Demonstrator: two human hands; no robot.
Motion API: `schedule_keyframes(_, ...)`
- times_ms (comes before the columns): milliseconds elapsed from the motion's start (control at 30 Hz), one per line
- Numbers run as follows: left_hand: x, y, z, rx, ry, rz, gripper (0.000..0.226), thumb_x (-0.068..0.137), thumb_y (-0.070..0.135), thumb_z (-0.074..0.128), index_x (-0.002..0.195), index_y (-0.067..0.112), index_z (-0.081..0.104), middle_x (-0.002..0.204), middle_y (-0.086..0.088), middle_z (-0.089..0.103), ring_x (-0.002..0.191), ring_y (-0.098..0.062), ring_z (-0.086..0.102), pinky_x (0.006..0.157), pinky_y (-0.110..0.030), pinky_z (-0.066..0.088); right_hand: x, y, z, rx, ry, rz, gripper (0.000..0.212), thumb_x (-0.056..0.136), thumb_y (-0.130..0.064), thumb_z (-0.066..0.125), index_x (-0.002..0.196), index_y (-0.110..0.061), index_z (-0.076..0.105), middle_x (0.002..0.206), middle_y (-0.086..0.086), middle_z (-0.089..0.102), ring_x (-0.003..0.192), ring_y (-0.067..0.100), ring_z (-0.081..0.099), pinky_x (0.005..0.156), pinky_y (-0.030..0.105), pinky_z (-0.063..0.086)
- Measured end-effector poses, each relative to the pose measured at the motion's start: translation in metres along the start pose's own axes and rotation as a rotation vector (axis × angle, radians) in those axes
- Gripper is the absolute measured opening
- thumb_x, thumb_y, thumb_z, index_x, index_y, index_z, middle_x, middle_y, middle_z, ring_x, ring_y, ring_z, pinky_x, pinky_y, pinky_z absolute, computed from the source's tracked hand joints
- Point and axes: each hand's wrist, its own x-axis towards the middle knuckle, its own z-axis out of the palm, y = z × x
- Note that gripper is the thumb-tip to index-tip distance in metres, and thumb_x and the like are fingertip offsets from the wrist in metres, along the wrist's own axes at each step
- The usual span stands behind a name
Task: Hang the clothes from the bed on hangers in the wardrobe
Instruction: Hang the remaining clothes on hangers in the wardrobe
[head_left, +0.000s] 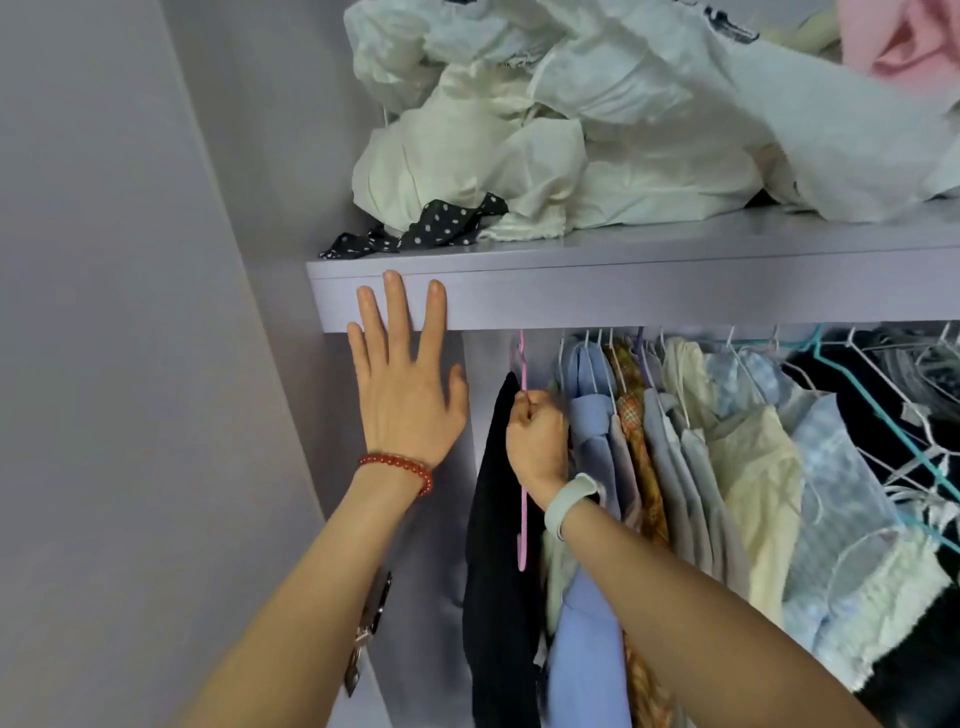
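Left hand (402, 395) flat on wardrobe shelf edge (623, 296), right hand (535, 439) pinching pink hanger (522, 467) with black garment (498, 545) at rail's left end: seat hook fully, then release.

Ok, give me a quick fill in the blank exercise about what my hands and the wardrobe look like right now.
1. The left hand rests with straight fingers against the front edge of the ____.
2. The right hand grips a hanger coloured ____.
3. The garment on that hanger is ____ in colour.
4. The left wrist wears a bracelet of ____ beads.

Missing words: shelf; pink; black; red
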Motion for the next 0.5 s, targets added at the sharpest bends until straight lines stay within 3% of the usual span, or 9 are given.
schedule_keyframes(167, 0.000, -0.007, 0.009, -0.013, 0.059, 0.031, 0.075, 0.078, 0.022, 0.047, 0.145, 0.021, 0.014, 0.152, -0.019, 0.009, 0.139, -0.038, 0.001, 0.112, -0.050, 0.006, 0.035, 0.011, 0.016, -0.084, 0.068, 0.135, 0.023, 0.092, -0.008, 0.040, 0.095, 0.005, 0.058, 0.096, 0.028, 0.062, 0.089, 0.040, 0.059, 0.070, 0.038, 0.044)
schedule_keyframes(333, 0.001, -0.007, 0.010, -0.029, 0.075, 0.023, 0.077, 0.077, 0.018, 0.053, 0.145, 0.020, 0.016, 0.151, -0.021, 0.013, 0.139, -0.038, 0.003, 0.112, -0.050, 0.007, 0.022, 0.033, 0.012, -0.182, 0.042, 0.060, 0.025, 0.095, -0.015, 0.039, 0.093, 0.003, 0.056, 0.092, 0.026, 0.062, 0.085, 0.039, 0.058, 0.061, 0.032, 0.034)
schedule_keyframes(500, -0.015, 0.000, 0.008, -0.148, 0.063, -0.041, 0.075, 0.076, 0.015, 0.049, 0.144, 0.021, 0.019, 0.153, -0.017, 0.012, 0.140, -0.034, 0.002, 0.111, -0.053, 0.009, 0.013, 0.038, -0.020, -0.227, -0.084, -0.018, 0.031, 0.093, -0.009, 0.041, 0.123, -0.002, 0.045, 0.109, 0.022, 0.060, 0.101, 0.037, 0.056, 0.078, 0.034, 0.042)
